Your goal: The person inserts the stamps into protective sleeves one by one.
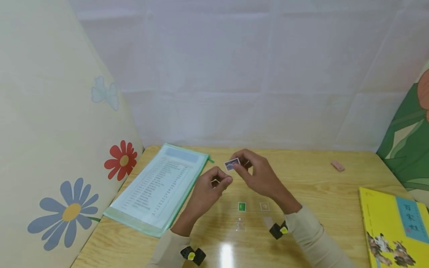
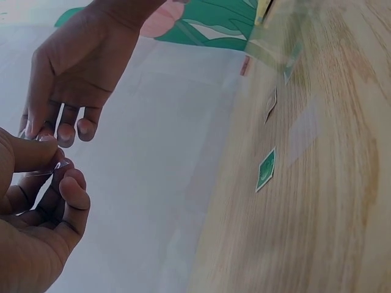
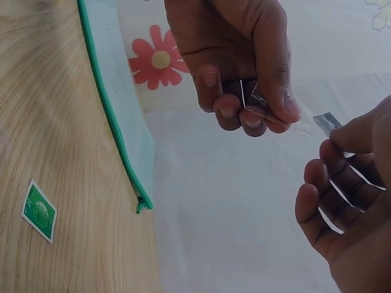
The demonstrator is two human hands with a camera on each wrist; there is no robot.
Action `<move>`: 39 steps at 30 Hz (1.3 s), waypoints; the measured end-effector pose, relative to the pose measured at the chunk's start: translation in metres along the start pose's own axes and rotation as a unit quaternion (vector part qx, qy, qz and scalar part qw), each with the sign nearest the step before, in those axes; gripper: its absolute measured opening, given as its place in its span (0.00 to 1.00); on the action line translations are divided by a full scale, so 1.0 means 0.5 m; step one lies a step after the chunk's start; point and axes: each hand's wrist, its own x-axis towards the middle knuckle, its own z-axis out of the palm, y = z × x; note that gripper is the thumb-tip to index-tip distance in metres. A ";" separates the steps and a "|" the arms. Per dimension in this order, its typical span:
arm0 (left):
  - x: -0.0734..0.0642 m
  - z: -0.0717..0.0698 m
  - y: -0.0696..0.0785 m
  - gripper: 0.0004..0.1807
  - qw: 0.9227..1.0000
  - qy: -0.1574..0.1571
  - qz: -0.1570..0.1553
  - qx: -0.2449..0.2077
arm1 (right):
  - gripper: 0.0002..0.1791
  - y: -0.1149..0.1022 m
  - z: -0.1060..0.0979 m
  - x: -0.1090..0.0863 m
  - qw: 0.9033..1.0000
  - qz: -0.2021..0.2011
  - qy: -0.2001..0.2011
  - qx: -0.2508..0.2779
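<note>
Tabletop point(image 1: 301, 178) bears a green stamp point(image 1: 242, 207) close by. Beyond it, the left hand point(image 1: 209, 187) pinches clear film point(image 3: 306, 120); just past that, the right hand point(image 1: 257, 173) pinches a dark stamp point(image 1: 231, 164). Too loose a pinch could drop that stamp; film snagging its edge could crease it.

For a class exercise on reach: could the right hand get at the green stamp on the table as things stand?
Probably yes: the green stamp lies uncovered on the table, near the right hand. But that hand pinches a dark stamp, which it may need to put down first.
</note>
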 end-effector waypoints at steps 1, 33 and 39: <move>0.001 0.000 -0.001 0.07 1.000 0.001 -0.003 0.000 | 0.08 -0.001 0.000 0.000 1.000 -0.001 -0.002 -0.001; 0.014 0.004 -0.071 0.08 0.997 0.021 0.039 0.059 | 0.07 -0.005 -0.011 0.003 0.998 -0.010 -0.042 -0.045; 0.014 0.006 -0.071 0.03 0.992 0.023 0.068 0.106 | 0.08 -0.010 -0.004 0.002 0.995 -0.014 -0.041 -0.089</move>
